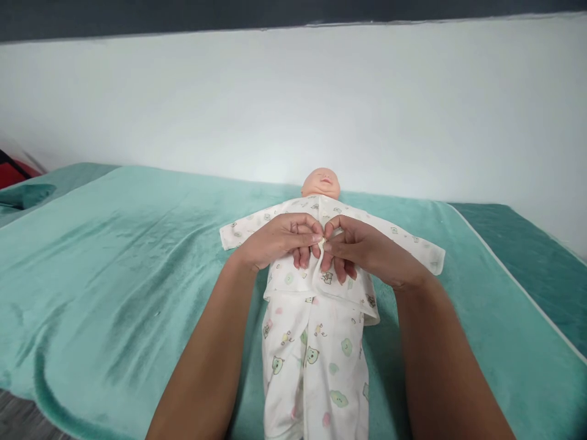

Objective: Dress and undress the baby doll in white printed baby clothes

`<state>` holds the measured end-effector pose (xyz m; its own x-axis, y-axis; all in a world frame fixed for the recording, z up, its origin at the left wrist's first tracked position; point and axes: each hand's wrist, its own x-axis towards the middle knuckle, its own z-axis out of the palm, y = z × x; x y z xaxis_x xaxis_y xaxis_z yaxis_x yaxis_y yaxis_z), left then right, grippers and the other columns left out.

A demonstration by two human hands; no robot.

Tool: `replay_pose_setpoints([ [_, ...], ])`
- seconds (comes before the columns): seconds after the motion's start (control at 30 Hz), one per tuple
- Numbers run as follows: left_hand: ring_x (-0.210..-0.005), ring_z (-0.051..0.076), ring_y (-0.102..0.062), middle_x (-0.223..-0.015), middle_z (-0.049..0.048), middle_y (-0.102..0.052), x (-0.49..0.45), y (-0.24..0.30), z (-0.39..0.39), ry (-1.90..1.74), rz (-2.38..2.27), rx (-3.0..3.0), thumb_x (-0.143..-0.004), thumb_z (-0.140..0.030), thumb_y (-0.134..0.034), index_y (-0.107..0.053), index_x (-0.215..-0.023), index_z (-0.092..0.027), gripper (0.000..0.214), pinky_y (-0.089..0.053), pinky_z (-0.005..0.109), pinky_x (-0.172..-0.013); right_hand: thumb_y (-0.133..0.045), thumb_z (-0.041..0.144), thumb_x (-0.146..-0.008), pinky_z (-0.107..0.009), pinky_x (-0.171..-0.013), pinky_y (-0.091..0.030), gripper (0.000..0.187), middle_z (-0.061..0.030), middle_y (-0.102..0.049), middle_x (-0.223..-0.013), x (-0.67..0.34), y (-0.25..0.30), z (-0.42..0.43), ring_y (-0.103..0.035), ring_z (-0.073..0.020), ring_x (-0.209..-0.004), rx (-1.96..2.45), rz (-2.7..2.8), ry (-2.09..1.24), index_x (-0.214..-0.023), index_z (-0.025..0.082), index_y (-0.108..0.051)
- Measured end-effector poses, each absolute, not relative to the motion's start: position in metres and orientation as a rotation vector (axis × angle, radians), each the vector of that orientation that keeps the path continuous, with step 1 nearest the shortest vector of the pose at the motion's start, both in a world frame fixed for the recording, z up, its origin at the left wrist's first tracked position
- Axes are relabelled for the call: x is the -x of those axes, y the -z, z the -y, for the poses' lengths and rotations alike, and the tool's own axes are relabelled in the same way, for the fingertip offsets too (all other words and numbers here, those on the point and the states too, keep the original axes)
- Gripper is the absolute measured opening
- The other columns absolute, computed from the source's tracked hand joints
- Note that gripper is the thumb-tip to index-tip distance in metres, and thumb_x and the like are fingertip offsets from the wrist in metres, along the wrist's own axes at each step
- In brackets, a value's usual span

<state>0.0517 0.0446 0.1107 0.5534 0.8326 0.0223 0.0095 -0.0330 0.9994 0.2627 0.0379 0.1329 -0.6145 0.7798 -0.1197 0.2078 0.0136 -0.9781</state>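
Note:
A baby doll [321,182] lies on its back, dressed in a white printed shirt [291,278] and matching trousers [337,366]. Over the chest, my left hand [293,237] and my right hand [351,244] meet at the shirt's front opening. Thumb and forefinger of each hand pinch the front edge, where a small pale fastener seems to sit between the fingertips. Its exact form is hidden. Below my hands the two front edges of the shirt hang slightly apart, and the sleeves stretch out to both sides.
Beneath the doll spreads a teal plush blanket [137,269], wrinkled at the left, with a darker teal cover [527,256] at the right. A white wall [229,104] stands behind. Something red [13,174] shows at the far left edge.

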Motion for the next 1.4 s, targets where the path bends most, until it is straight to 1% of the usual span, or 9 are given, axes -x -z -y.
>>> replay_pose_setpoints([
  [0.13,-0.051,0.009,-0.062,-0.07,-0.0005,-0.069,-0.054,-0.112,-0.043,-0.791,-0.779,-1.47,-0.09,-0.029,-0.064,-0.063,-0.096,-0.017,0.013,-0.046,0.019,-0.049,-0.065,0.024,-0.087,-0.02,-0.047,-0.041,0.019,-0.0002,-0.076,-0.077,-0.264,-0.134,-0.038,-0.065,-0.0108,-0.054,1.044,1.856,-1.666,-0.095,0.023,-0.047],
  [0.3,-0.05,0.01,-0.062,-0.06,-0.0035,-0.064,-0.055,-0.114,-0.041,-0.752,-0.798,-1.515,-0.089,-0.028,-0.065,-0.062,-0.098,-0.019,0.013,-0.045,0.019,-0.047,-0.07,0.027,-0.085,-0.021,-0.047,-0.042,0.023,-0.0029,-0.077,-0.081,-0.267,-0.132,-0.038,-0.068,-0.0137,-0.058,1.029,1.845,-1.673,-0.093,0.023,-0.049],
  [0.43,-0.049,0.009,-0.061,-0.065,-0.0009,-0.066,-0.052,-0.115,-0.042,-0.732,-0.8,-1.511,-0.092,-0.032,-0.062,-0.064,-0.099,-0.018,0.016,-0.044,0.019,-0.045,-0.069,0.034,-0.087,-0.02,-0.044,-0.04,0.022,-0.0008,-0.074,-0.072,-0.268,-0.128,-0.042,-0.063,-0.0117,-0.051,0.937,1.721,-1.589,-0.09,0.023,-0.05],
  [0.57,-0.05,0.009,-0.061,-0.071,0.0007,-0.069,-0.05,-0.114,-0.043,-0.757,-0.82,-1.476,-0.093,-0.034,-0.061,-0.065,-0.1,-0.017,0.019,-0.045,0.02,-0.044,-0.07,0.032,-0.085,-0.02,-0.044,-0.041,0.024,0.0005,-0.073,-0.07,-0.266,-0.127,-0.045,-0.058,-0.0099,-0.049,0.988,1.665,-1.499,-0.089,0.023,-0.048],
  [0.77,-0.048,0.008,-0.06,-0.069,-0.0006,-0.067,-0.05,-0.115,-0.043,-0.736,-0.917,-1.507,-0.091,-0.032,-0.064,-0.064,-0.093,-0.017,0.015,-0.039,0.018,-0.04,-0.065,0.027,-0.086,-0.02,-0.038,-0.036,0.018,0.0022,-0.07,-0.062,-0.265,-0.132,-0.04,-0.05,-0.0085,-0.041,1.179,1.805,-1.488,-0.092,0.023,-0.048],
  [0.87,-0.048,0.008,-0.059,-0.067,-0.001,-0.066,-0.05,-0.117,-0.041,-0.712,-0.937,-1.531,-0.089,-0.032,-0.065,-0.064,-0.09,-0.017,0.015,-0.039,0.017,-0.04,-0.064,0.027,-0.086,-0.02,-0.039,-0.037,0.019,0.0016,-0.071,-0.064,-0.266,-0.132,-0.04,-0.05,-0.0092,-0.042,1.218,1.831,-1.483,-0.095,0.024,-0.048],
  [1.0,-0.047,0.008,-0.057,-0.064,-0.0011,-0.064,-0.052,-0.119,-0.04,-0.698,-0.962,-1.541,-0.086,-0.038,-0.069,-0.063,-0.084,-0.017,0.022,-0.037,0.018,-0.039,-0.064,0.027,-0.085,-0.022,-0.039,-0.039,0.019,0.0015,-0.07,-0.064,-0.265,-0.131,-0.04,-0.051,-0.0105,-0.043,1.22,1.848,-1.477,-0.094,0.025,-0.048],
  [1.27,-0.046,0.008,-0.056,-0.059,-0.0014,-0.062,-0.052,-0.12,-0.039,-0.687,-0.953,-1.571,-0.084,-0.045,-0.071,-0.059,-0.077,-0.018,0.031,-0.036,0.019,-0.039,-0.062,0.018,-0.08,-0.024,-0.041,-0.039,0.017,0.0023,-0.068,-0.061,-0.258,-0.134,-0.037,-0.053,-0.0117,-0.042,1.313,1.872,-1.398,-0.089,0.025,-0.05],
  [1.4,-0.046,0.008,-0.056,-0.059,-0.001,-0.061,-0.052,-0.12,-0.038,-0.707,-0.941,-1.577,-0.087,-0.047,-0.067,-0.058,-0.071,-0.017,0.035,-0.038,0.019,-0.041,-0.061,0.024,-0.083,-0.023,-0.04,-0.035,0.014,0.0026,-0.067,-0.062,-0.258,-0.133,-0.038,-0.052,-0.0109,-0.042,1.215,1.805,-1.42,-0.088,0.025,-0.048],
])
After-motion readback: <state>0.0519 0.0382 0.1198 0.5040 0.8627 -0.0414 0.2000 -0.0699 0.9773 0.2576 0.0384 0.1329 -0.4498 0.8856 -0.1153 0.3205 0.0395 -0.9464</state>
